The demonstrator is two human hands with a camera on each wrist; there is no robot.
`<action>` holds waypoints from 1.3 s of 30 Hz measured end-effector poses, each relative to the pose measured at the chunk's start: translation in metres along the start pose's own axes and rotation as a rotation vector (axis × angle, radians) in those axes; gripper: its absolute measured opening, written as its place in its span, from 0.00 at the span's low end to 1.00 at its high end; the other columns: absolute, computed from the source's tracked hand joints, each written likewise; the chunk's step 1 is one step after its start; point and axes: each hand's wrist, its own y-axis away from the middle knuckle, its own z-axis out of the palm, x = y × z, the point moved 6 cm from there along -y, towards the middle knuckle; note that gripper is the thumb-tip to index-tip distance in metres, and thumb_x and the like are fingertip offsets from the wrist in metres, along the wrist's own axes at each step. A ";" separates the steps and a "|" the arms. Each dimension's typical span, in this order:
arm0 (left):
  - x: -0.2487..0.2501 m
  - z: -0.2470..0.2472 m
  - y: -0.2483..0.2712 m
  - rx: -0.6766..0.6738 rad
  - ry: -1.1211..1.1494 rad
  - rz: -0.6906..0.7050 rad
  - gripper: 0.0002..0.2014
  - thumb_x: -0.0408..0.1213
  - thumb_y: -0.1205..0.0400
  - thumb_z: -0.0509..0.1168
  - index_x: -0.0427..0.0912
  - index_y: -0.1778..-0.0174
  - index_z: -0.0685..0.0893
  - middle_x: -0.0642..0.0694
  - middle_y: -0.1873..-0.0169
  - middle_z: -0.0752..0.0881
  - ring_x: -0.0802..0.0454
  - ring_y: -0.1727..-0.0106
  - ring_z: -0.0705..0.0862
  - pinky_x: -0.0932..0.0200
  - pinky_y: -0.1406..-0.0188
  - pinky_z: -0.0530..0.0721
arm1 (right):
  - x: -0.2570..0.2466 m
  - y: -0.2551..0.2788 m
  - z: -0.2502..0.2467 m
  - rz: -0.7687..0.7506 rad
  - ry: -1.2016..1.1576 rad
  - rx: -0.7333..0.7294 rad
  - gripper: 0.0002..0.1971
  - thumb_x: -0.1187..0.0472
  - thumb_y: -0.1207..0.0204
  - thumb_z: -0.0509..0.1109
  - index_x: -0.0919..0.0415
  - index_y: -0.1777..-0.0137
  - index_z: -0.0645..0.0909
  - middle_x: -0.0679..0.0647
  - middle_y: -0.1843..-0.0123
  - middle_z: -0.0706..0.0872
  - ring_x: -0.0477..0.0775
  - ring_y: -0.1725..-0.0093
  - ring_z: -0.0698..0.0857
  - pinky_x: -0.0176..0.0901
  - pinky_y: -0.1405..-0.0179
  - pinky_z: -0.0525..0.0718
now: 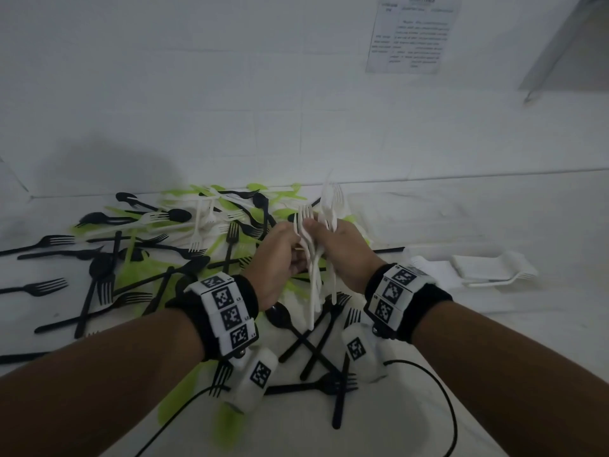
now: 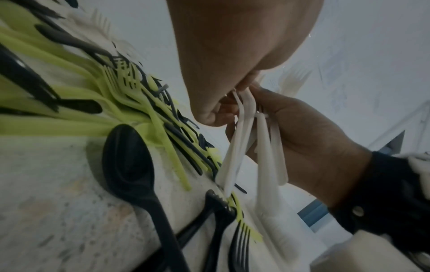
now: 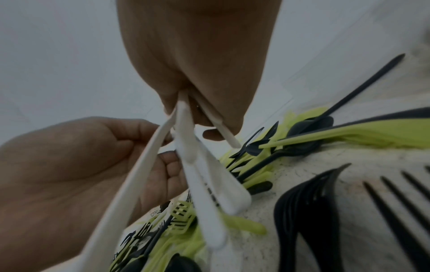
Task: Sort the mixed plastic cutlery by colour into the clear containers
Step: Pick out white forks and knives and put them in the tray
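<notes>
A bundle of white forks (image 1: 315, 249) stands nearly upright between both hands, tines up, above the mixed pile. My left hand (image 1: 290, 255) grips it from the left and my right hand (image 1: 333, 235) from the right, fingers curled round the handles. In the left wrist view the left hand's fingertips (image 2: 216, 114) pinch the white handles (image 2: 244, 147) against the right hand (image 2: 302, 132). The right wrist view shows the white handles (image 3: 193, 165) fanning out below the right hand (image 3: 197, 64), with the left hand (image 3: 69, 165) beside them. Black, green and white cutlery (image 1: 184, 245) lies scattered on the table.
A stack of white forks (image 1: 491, 267) lies to the right; a faint clear container (image 1: 389, 209) stands behind the hands. Black forks (image 1: 316, 344) cross in front of my wrists. A wall with a printed sheet (image 1: 412, 34) rises behind. A black cable (image 1: 451, 407) runs near the front edge.
</notes>
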 end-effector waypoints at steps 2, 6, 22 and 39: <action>0.001 0.005 0.002 -0.045 -0.001 0.003 0.06 0.31 0.12 0.57 0.42 0.48 0.79 0.42 0.54 0.87 0.52 0.57 0.87 0.55 0.56 0.86 | 0.001 0.003 -0.001 0.006 -0.009 -0.006 0.17 0.51 0.13 0.68 0.66 0.44 0.90 0.67 0.49 0.92 0.70 0.47 0.92 0.71 0.39 0.87; 0.001 0.010 0.002 -0.045 0.015 -0.009 0.09 0.31 0.12 0.60 0.38 0.36 0.75 0.37 0.43 0.87 0.48 0.49 0.89 0.53 0.55 0.85 | 0.002 0.011 0.003 0.033 -0.065 -0.041 0.17 0.53 0.12 0.67 0.68 0.40 0.88 0.71 0.47 0.91 0.69 0.47 0.91 0.68 0.39 0.89; 0.001 -0.002 0.011 0.021 -0.081 0.072 0.18 0.27 0.14 0.52 0.42 0.33 0.81 0.43 0.49 0.85 0.54 0.55 0.80 0.60 0.62 0.81 | -0.002 0.018 0.013 -0.017 -0.009 -0.021 0.15 0.57 0.11 0.66 0.69 0.42 0.87 0.54 0.66 0.86 0.50 0.69 0.84 0.44 0.62 0.84; -0.007 -0.003 0.019 -0.274 0.172 -0.120 0.13 0.37 0.16 0.67 0.45 0.38 0.74 0.48 0.64 0.74 0.54 0.68 0.71 0.57 0.67 0.70 | -0.014 0.021 0.022 -0.013 -0.293 0.091 0.21 0.61 0.22 0.80 0.57 0.29 0.84 0.54 0.60 0.93 0.55 0.67 0.88 0.45 0.73 0.86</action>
